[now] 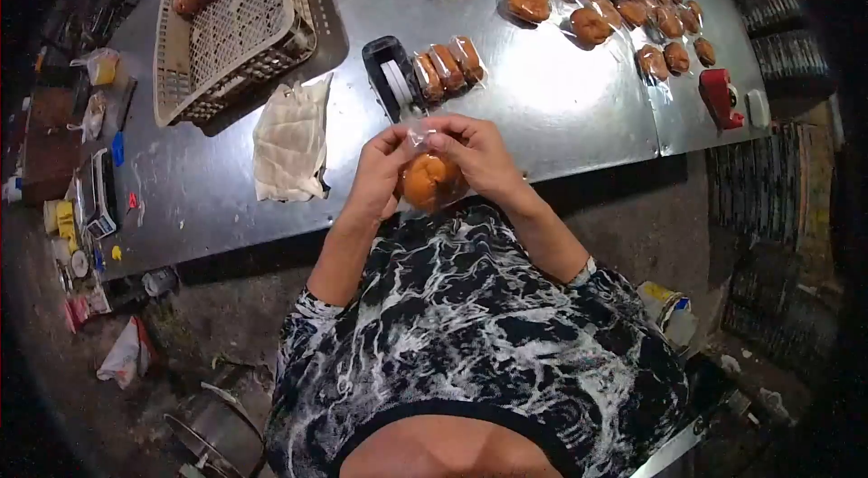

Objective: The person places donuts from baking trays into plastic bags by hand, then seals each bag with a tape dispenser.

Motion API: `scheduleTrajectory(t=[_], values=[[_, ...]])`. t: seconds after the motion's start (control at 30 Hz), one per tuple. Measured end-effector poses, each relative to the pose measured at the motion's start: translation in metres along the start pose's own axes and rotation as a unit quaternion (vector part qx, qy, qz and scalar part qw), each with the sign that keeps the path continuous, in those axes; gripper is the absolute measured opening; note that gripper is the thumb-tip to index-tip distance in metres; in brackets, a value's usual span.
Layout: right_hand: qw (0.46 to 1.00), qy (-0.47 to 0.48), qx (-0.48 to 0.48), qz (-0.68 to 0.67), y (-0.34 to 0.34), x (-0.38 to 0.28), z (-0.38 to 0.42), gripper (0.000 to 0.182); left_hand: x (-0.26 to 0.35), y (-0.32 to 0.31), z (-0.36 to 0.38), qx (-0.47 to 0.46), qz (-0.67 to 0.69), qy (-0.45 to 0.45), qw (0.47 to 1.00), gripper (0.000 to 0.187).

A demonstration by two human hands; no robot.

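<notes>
Between my two hands is a round brown bun [429, 183] in a clear plastic bag, close to the table's front edge. My left hand [372, 172] pinches the gathered top of the bag from the left. From the right, my right hand [481, 156] grips the same bag neck, its thumb pressed on the plastic. Just beyond my fingers stands a black tape dispenser [383, 62] with a white roll. Several bagged buns [447, 68] lie in a row beside the dispenser.
A plastic crate [303, 21] at the left holds a row of bagged buns. A cream cloth [291, 141] lies near it on the metal table [579, 139]. More bagged buns [592, 26] spread across the back right. A red tape dispenser [717, 98] sits at the right edge.
</notes>
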State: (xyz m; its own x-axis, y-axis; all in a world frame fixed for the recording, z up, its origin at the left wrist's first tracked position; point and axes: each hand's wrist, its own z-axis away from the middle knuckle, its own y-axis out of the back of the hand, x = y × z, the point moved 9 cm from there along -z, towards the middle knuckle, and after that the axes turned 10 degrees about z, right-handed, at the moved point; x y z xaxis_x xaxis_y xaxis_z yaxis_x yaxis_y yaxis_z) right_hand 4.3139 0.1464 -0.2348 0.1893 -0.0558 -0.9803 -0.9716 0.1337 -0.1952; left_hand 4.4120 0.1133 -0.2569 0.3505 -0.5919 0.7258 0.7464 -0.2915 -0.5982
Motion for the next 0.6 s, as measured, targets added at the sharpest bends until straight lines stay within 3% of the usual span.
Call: scheduleTrajectory(t=[0.07, 0.13, 0.17, 0.3, 0.33, 0.4, 0.43, 0.5, 0.57, 0.6], values=[[0.987, 0.047, 0.024, 0.15, 0.005, -0.005, -0.001, 0.017, -0.005, 0.01, 0.006, 0.004, -0.053, 0.003, 0.999, 0.023], [0.994, 0.032, 0.035, 0.101, -0.001, -0.001, 0.001, 0.015, 0.013, 0.012, 0.017, 0.025, -0.112, -0.106, 0.988, 0.021], [0.997, 0.02, 0.047, 0.053, -0.002, 0.003, 0.002, 0.014, 0.025, 0.002, 0.022, -0.01, -0.293, -0.188, 0.937, 0.018], [0.989, 0.036, 0.051, 0.131, -0.007, -0.009, 0.002, 0.016, 0.031, -0.001, 0.025, -0.028, -0.376, -0.162, 0.912, 0.017], [0.994, 0.036, 0.026, 0.103, -0.011, -0.007, 0.0, 0.016, 0.033, 0.002, 0.025, -0.025, -0.377, -0.162, 0.911, 0.017], [0.997, 0.029, 0.001, 0.074, -0.013, -0.003, 0.0, 0.016, 0.009, 0.018, 0.021, -0.017, -0.315, -0.024, 0.949, 0.013], [0.992, 0.031, -0.015, 0.123, -0.013, -0.004, -0.002, 0.017, 0.006, 0.019, 0.021, -0.016, -0.315, -0.022, 0.949, 0.013], [0.984, 0.033, -0.027, 0.17, -0.015, -0.001, -0.009, 0.017, 0.013, 0.032, 0.017, 0.035, -0.168, -0.076, 0.982, 0.011], [0.907, 0.205, -0.045, 0.366, -0.031, -0.018, -0.009, 0.016, 0.016, 0.038, 0.01, 0.03, -0.218, -0.126, 0.967, 0.013], [0.907, 0.204, -0.046, 0.365, -0.031, -0.019, -0.009, 0.016, 0.022, 0.035, 0.013, 0.025, -0.264, -0.178, 0.948, 0.017]])
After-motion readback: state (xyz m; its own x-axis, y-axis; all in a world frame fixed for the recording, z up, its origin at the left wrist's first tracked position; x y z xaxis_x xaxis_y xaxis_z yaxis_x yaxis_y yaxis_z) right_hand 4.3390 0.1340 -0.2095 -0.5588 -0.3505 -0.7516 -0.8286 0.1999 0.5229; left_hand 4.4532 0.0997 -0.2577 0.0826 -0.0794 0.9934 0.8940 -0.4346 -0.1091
